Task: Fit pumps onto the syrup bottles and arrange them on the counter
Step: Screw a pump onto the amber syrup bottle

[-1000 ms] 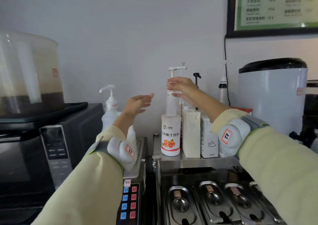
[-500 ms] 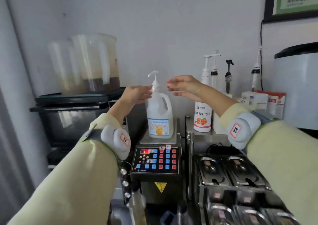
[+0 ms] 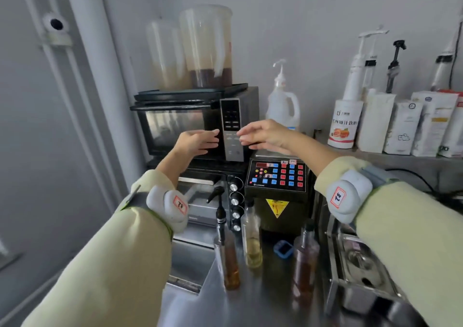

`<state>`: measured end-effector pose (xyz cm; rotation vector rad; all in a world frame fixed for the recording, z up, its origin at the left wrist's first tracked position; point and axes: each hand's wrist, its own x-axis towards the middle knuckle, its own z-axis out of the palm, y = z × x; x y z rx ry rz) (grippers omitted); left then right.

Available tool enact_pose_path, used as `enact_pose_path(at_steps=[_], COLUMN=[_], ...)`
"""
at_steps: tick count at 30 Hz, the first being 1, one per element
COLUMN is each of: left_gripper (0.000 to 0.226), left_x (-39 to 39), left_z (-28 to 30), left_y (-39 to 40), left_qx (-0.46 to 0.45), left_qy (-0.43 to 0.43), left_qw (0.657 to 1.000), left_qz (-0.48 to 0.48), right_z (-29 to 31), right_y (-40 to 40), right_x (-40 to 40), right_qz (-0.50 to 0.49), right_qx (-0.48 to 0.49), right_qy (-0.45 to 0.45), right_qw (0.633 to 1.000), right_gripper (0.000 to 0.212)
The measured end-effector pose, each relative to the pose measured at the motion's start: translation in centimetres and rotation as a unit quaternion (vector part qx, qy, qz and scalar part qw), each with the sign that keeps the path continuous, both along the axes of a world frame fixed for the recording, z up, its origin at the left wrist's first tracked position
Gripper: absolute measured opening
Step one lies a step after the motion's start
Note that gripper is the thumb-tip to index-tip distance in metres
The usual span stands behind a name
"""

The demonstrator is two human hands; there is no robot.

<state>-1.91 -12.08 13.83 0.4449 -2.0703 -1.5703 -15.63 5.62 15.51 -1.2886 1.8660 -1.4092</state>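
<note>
Three glass syrup bottles stand on the steel counter low in the view. An amber one with a black pump (image 3: 226,256) is on the left, a pale yellow one (image 3: 252,241) stands behind it, and a brown one (image 3: 304,259) is on the right. My left hand (image 3: 196,142) and my right hand (image 3: 265,135) hover empty, fingers apart, in front of the oven, well above the bottles. On the shelf at the right stands a white grapefruit bottle with a tall white pump (image 3: 347,116). A clear jug with a pump (image 3: 283,101) is behind my right hand.
A black oven (image 3: 195,124) carries two large plastic containers (image 3: 205,46). A dispenser machine with a coloured keypad (image 3: 276,176) stands beside it. Cartons (image 3: 403,126) and more pump bottles line the shelf. Steel topping wells (image 3: 360,261) sit at the right, and a small blue timer (image 3: 283,249) lies on the counter.
My right hand let go of the white pump bottle on the shelf. Both hands moved left and down, and my view swung down-left, revealing the three bottles on the counter.
</note>
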Motion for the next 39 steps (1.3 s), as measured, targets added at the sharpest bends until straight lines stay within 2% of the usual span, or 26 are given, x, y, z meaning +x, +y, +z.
enact_pose_path(at_steps=[5, 9, 13, 16, 19, 22, 26, 30, 33, 36, 39], left_gripper=[0.030, 0.024, 0.020, 0.019, 0.030, 0.039, 0.046, 0.052, 0.071, 0.070, 0.055], left_x=[2.4, 2.7, 2.8, 3.1, 3.3, 2.5, 1.3, 0.8, 0.3, -0.6, -1.2], left_z=[-4.7, -6.9, -8.5, -10.7, -13.7, -15.7, -19.2, -21.5, -22.5, -23.1, -23.0], left_y=[-1.4, -1.1, -1.2, -2.5, -3.1, -2.4, -2.1, -1.6, -1.7, -1.7, -1.4], left_qx=[0.027, 0.050, 0.065, 0.048, 0.037, 0.037, 0.047, 0.046, 0.045, -0.012, -0.086], left_qy=[-0.030, -0.038, -0.024, -0.032, -0.068, -0.091, -0.124, -0.166, -0.202, -0.241, -0.264], left_qw=[0.998, 0.997, 0.995, 0.991, 0.987, 0.988, 0.985, 0.979, 0.975, 0.969, 0.959], left_qz=[0.039, 0.050, 0.074, 0.124, 0.144, 0.121, 0.110, 0.109, 0.075, 0.051, 0.051], right_z=[-4.2, -6.5, -7.9, -9.3, -11.4, -13.0, -15.7, -17.4, -18.5, -19.3, -20.0], right_y=[-1.8, -2.4, -2.5, -2.6, -3.3, -4.0, -5.4, -6.3, -7.5, -8.5, -9.0], right_x=[1.0, 0.9, 0.6, 0.5, 0.3, 0.0, 0.6, 1.2, 1.3, 1.3, 1.0], right_qz=[0.018, 0.031, 0.027, 0.003, -0.022, -0.047, -0.033, -0.045, -0.042, -0.043, -0.037], right_qx=[0.031, 0.062, 0.077, 0.108, 0.128, 0.141, 0.171, 0.163, 0.166, 0.169, 0.171], right_qy=[-0.016, -0.023, -0.011, 0.035, 0.065, 0.087, 0.133, 0.158, 0.157, 0.149, 0.156], right_qw=[0.999, 0.997, 0.997, 0.993, 0.989, 0.985, 0.976, 0.973, 0.973, 0.973, 0.972], right_gripper=[0.026, 0.030, 0.026, 0.027, 0.036, 0.045, 0.056, 0.053, 0.054, 0.058, 0.046])
